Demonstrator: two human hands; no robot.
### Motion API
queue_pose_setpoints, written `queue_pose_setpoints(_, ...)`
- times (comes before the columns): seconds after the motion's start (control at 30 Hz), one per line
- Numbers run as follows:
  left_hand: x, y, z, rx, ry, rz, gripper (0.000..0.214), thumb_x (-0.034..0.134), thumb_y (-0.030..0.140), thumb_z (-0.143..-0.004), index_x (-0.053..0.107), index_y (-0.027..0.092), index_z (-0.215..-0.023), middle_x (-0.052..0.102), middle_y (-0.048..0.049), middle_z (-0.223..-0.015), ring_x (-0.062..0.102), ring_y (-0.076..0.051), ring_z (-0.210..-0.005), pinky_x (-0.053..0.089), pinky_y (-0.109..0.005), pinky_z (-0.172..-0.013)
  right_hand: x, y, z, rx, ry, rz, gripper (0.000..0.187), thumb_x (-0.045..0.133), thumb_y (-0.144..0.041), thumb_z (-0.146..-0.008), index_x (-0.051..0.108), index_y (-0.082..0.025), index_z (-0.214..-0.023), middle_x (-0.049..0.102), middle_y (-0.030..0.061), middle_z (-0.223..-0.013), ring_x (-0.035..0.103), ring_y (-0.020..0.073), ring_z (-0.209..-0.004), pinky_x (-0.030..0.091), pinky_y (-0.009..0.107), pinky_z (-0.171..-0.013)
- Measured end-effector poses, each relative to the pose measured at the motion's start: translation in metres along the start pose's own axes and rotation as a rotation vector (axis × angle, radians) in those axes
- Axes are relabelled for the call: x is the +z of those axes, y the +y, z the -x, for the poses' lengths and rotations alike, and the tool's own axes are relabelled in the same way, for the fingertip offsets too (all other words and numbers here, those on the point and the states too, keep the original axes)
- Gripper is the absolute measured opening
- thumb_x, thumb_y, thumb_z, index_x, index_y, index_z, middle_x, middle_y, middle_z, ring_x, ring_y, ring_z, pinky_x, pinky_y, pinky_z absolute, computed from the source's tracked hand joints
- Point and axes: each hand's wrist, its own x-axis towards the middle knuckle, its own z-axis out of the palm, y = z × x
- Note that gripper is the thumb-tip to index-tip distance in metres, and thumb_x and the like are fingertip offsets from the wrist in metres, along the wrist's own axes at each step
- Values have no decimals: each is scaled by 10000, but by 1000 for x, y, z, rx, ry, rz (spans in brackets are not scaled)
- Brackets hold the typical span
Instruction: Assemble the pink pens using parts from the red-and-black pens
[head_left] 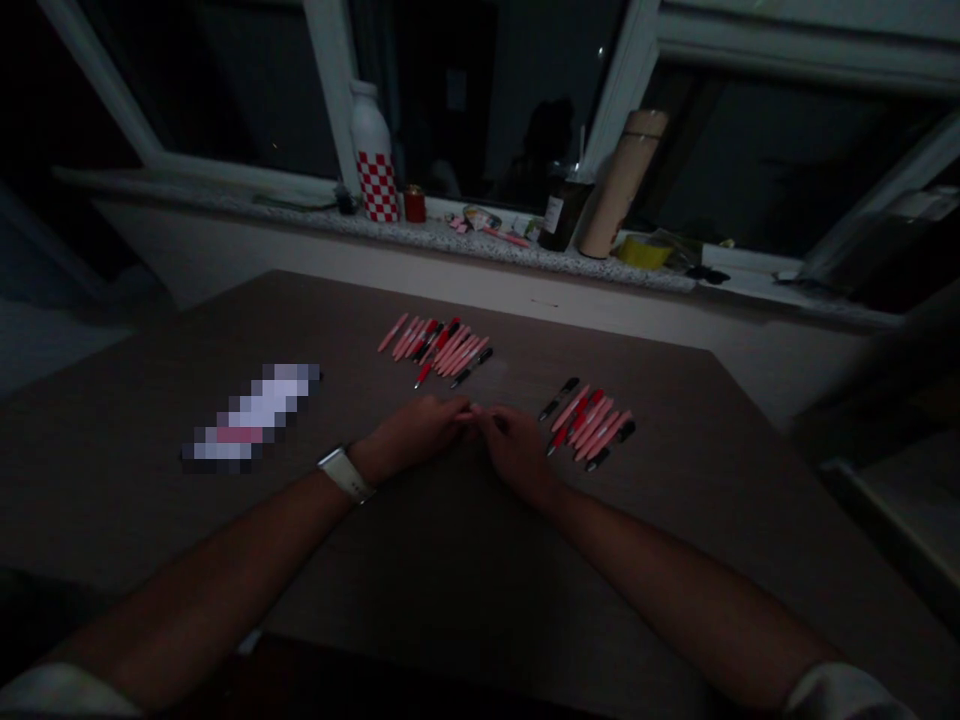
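My left hand [421,432], with a watch on its wrist, is closed, its fingertips meeting those of my right hand [517,452] over the middle of the table. Between the pinched fingers of both hands shows a bit of what looks like a pink pen [466,416], mostly hidden. Beyond my left hand lies a pile of pink, red and black pens [454,350]. A second group of pink, red and black pens [592,425] rests just to the right of my right hand, side by side and slanted.
On the brown table [322,310] at left lies a long blurred-out object [259,415]. Along the windowsill [277,215] stand a checkered white bottle [375,160], a small red jar [415,204], a dark cup [564,212] and a tilted beige flask [622,185].
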Motion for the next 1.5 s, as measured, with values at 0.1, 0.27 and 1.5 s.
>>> queue_pose_setpoints(0.1, -1, -4, 0, -17, -31, 1, 269, 423, 373, -989, 596, 211, -1115, 672, -70, -829, 648, -218, -724, 433, -268, -587, -1, -2, 3, -79, -23, 34, 345, 490, -409, -973, 723, -219, -803, 712, 3, -737, 645, 163, -700, 415, 266, -673)
queue_pose_setpoints(0.27, -5, -7, 1, 34, -22, 56, 220, 480, 277, -959, 579, 221, -1148, 690, -58, -953, 664, -212, -852, 486, -287, -701, 0, -2, 6, -152, -39, 29, 311, 473, -402, -976, 707, -223, -877, 711, 6, -787, 642, 164, -718, 430, 270, -685)
queue_pose_setpoints(1.5, 1, -8, -7, 94, 410, 276, 496, 578, 351, -936, 397, 156, -1355, 633, -97, -1055, 633, -203, -913, 502, -316, -799, -1, 14, -9, 257, 357, -394, 434, 502, -587, -886, 528, -229, -643, 492, -28, -560, 464, 154, -535, 349, 285, -540)
